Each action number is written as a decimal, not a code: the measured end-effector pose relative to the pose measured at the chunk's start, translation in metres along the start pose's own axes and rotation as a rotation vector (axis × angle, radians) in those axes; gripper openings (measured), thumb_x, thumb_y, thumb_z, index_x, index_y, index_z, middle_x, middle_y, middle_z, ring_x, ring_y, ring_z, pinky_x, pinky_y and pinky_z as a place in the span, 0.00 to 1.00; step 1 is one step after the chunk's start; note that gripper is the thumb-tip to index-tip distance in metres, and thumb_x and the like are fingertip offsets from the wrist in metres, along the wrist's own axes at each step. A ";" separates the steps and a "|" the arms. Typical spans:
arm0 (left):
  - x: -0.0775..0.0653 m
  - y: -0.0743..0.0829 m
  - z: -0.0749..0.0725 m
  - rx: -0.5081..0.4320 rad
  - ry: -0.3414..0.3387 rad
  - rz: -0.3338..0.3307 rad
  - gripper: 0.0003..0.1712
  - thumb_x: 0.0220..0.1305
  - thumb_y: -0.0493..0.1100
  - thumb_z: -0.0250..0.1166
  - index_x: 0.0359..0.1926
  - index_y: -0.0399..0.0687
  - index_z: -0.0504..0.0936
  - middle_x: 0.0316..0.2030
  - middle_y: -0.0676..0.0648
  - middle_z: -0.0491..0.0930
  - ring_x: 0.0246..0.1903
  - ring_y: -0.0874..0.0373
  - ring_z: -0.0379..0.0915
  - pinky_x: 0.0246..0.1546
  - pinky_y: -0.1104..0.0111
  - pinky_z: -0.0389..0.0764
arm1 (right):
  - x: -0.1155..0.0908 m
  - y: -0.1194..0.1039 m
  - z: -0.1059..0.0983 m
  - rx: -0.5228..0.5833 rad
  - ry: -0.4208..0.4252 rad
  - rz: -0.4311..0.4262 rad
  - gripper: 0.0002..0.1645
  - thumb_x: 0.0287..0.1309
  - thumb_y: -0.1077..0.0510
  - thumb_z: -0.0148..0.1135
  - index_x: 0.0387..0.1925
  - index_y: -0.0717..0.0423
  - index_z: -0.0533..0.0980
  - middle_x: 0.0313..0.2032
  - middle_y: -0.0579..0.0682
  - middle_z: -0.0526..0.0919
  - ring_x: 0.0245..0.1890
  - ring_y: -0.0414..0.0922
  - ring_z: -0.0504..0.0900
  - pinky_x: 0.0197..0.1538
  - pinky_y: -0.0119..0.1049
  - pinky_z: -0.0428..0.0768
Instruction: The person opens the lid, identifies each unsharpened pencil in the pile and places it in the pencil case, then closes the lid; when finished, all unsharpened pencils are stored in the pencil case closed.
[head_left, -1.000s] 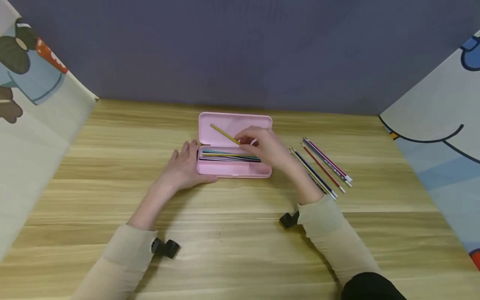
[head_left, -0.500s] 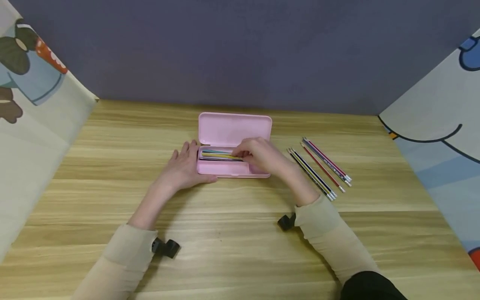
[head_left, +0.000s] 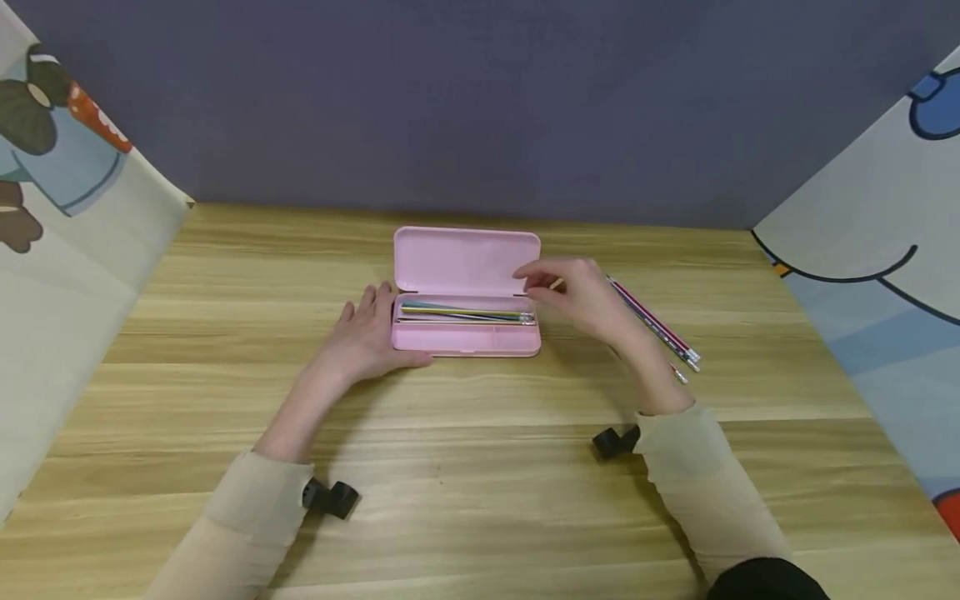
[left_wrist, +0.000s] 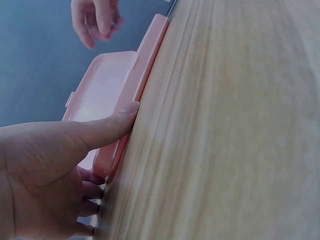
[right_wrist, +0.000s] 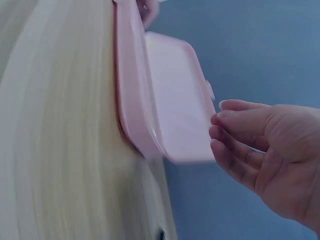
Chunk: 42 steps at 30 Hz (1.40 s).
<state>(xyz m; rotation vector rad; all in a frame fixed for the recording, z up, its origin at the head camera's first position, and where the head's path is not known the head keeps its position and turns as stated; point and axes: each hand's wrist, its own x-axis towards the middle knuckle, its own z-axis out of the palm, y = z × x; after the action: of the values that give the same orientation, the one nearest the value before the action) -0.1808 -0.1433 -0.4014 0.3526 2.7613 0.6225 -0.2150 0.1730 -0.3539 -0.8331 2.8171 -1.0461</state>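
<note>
A pink pencil case (head_left: 442, 337) lies with its lid (head_left: 465, 260) raised at the back. Several pencils (head_left: 465, 314) lie lengthwise in its rear compartment, a yellow one among them; the front compartments are bare. My left hand (head_left: 365, 333) rests against the case's left end, fingers extended and spread. In the left wrist view, the thumb (left_wrist: 112, 127) lies along the front edge of the case. My right hand (head_left: 581, 296) is above the right end, near the lid's corner. Its fingers are loosely bent with nothing between them, as the right wrist view shows.
More pencils (head_left: 660, 325) lie slantwise on the wooden table (head_left: 450, 467) to the right, partly hidden under my right forearm. A dark panel (head_left: 480, 108) rises behind the table, with patterned panels at either side.
My right hand has lowered the yellow pencil into the case, let it go, and drawn away up and to the right. The left hand has stayed at the case's left end.
</note>
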 end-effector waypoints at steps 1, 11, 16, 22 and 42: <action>0.000 0.000 0.000 -0.001 0.000 0.002 0.71 0.58 0.68 0.71 0.81 0.32 0.39 0.81 0.29 0.40 0.82 0.32 0.34 0.80 0.36 0.39 | -0.005 0.004 -0.005 0.006 0.024 0.015 0.18 0.67 0.66 0.63 0.57 0.58 0.83 0.42 0.58 0.89 0.44 0.49 0.87 0.47 0.45 0.88; -0.001 0.000 -0.003 0.005 0.002 0.005 0.72 0.58 0.67 0.71 0.80 0.31 0.39 0.81 0.29 0.40 0.81 0.32 0.34 0.80 0.36 0.39 | -0.051 0.048 -0.037 0.045 0.055 0.168 0.45 0.62 0.69 0.68 0.77 0.42 0.64 0.55 0.61 0.82 0.50 0.52 0.84 0.48 0.23 0.81; -0.002 -0.001 -0.003 0.007 0.000 0.007 0.71 0.58 0.67 0.71 0.80 0.31 0.39 0.81 0.29 0.40 0.81 0.31 0.34 0.80 0.35 0.40 | -0.067 0.060 -0.043 0.037 -0.005 0.201 0.51 0.61 0.68 0.69 0.79 0.37 0.58 0.59 0.61 0.79 0.52 0.54 0.83 0.52 0.37 0.84; -0.002 -0.001 -0.003 0.004 -0.005 0.007 0.72 0.59 0.68 0.70 0.80 0.31 0.38 0.81 0.29 0.39 0.81 0.31 0.33 0.80 0.36 0.39 | -0.081 0.070 -0.051 0.008 -0.018 0.231 0.52 0.62 0.67 0.69 0.80 0.38 0.57 0.61 0.60 0.79 0.55 0.57 0.82 0.56 0.52 0.84; -0.004 -0.002 -0.006 -0.003 -0.022 0.010 0.72 0.59 0.68 0.70 0.80 0.31 0.37 0.81 0.28 0.40 0.82 0.31 0.32 0.80 0.36 0.39 | -0.100 0.082 -0.080 -0.041 0.023 0.308 0.54 0.60 0.65 0.71 0.81 0.46 0.54 0.62 0.64 0.77 0.58 0.61 0.81 0.50 0.26 0.83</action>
<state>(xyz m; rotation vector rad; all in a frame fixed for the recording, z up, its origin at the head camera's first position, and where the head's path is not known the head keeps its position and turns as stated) -0.1794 -0.1485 -0.3962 0.3709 2.7395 0.6211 -0.1844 0.3216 -0.3584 -0.3712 2.8687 -0.9588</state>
